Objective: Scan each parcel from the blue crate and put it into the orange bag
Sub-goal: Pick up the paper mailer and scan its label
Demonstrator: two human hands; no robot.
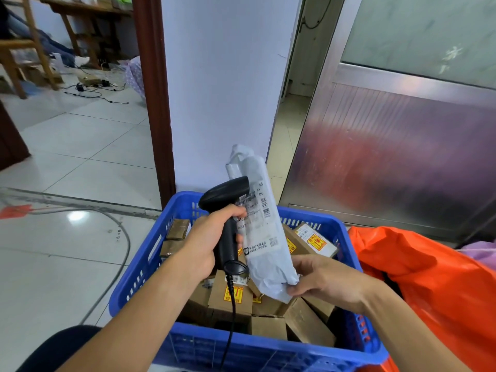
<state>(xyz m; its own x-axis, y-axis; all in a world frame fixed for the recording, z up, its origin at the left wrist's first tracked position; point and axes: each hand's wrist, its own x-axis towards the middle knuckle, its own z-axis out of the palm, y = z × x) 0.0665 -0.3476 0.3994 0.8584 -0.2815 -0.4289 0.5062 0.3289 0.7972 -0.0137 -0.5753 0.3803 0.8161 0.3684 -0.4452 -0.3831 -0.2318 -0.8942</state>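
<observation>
My left hand (208,238) grips a black plastic handheld scanner (225,210), its head against the label of a crinkled grey plastic mailer parcel (261,232) that my right hand (326,281) pinches upright by its lower end above the perforated blue plastic crate (268,353) of cardboard boxes (308,322). The glossy orange plastic bag (429,277) slumps just right of the crate.

A grey cable (128,245) curves across the tiled floor (80,157). Black cords (80,87) lie tangled near a wooden table (88,9) at the floor's far-left corner. A metal door (389,146) stands far right.
</observation>
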